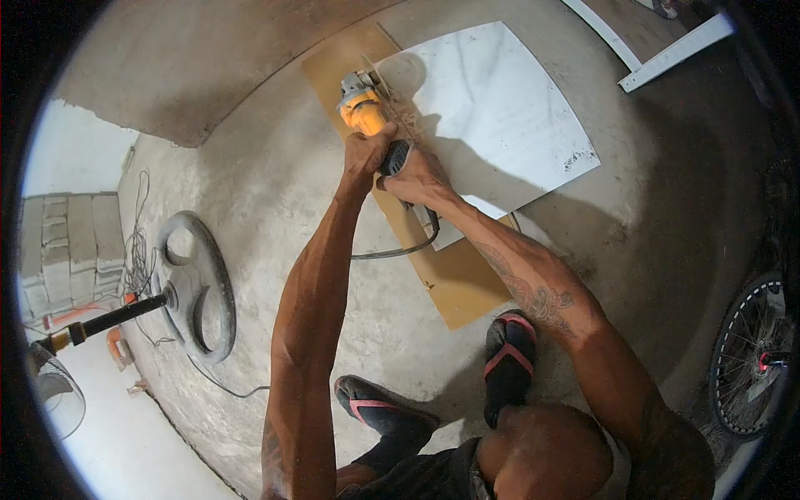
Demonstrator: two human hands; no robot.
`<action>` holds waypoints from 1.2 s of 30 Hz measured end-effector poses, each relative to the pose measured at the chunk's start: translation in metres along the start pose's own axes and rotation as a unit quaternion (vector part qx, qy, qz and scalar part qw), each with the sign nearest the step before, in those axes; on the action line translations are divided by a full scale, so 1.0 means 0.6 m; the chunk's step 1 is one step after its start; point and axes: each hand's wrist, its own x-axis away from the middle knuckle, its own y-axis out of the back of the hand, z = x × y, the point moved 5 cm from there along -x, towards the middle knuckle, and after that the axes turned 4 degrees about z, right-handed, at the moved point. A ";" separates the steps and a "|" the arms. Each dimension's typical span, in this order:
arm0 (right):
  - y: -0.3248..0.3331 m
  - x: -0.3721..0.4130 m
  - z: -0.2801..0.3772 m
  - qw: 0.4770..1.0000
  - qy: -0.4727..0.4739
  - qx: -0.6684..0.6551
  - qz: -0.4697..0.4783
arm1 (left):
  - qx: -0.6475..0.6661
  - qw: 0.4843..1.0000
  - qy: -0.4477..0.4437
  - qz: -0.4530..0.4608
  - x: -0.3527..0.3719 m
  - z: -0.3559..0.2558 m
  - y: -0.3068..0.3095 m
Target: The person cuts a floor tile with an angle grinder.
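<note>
Both my hands are wrapped round a yellow and black angle grinder [364, 111]. My left hand [367, 154] grips it just behind the yellow head, and my right hand [417, 177] holds the dark rear body, where a black cable [392, 253] comes out. The grinder's head is at the left edge of a white marbled tile [500, 108], which has a curved outer edge. Under the tile lies a brown board [462, 283] on the concrete floor. Dust lies on the tile near the grinder. The grinder's disc is hard to make out.
A round grey fan base [221, 283] with a black pole stands at the left, near tangled wires [142, 250]. A bicycle wheel [750, 354] is at the right. A white frame [679, 52] lies at the top right. My sandalled feet [510, 354] are below the board.
</note>
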 end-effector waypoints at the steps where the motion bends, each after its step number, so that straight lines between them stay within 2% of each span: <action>1: -0.001 0.000 -0.001 1.000 0.006 0.001 -0.001 | 0.001 1.000 0.004 -0.003 0.001 0.002 -0.001; 18: -0.005 -0.005 -0.012 1.000 -0.025 -0.001 -0.004 | 0.008 1.000 -0.001 0.009 -0.006 0.010 -0.004; 21: -0.012 -0.011 -0.022 0.999 0.002 -0.029 0.019 | 0.010 1.000 0.000 -0.003 -0.003 0.009 -0.006; 25: -0.009 -0.002 -0.028 1.000 -0.005 -0.007 -0.004 | 0.013 1.000 -0.003 -0.014 0.012 0.009 -0.011; 28: -0.004 0.008 -0.024 1.000 -0.007 -0.003 0.004 | 0.033 0.999 -0.022 0.008 0.014 0.015 -0.014; 32: -0.003 0.015 -0.033 1.000 0.008 0.010 -0.019 | 0.021 1.000 -0.013 -0.004 0.013 0.024 -0.017; 36: -0.007 0.023 -0.038 1.000 -0.008 0.011 0.001 | 0.012 1.000 0.002 -0.011 0.027 0.020 -0.020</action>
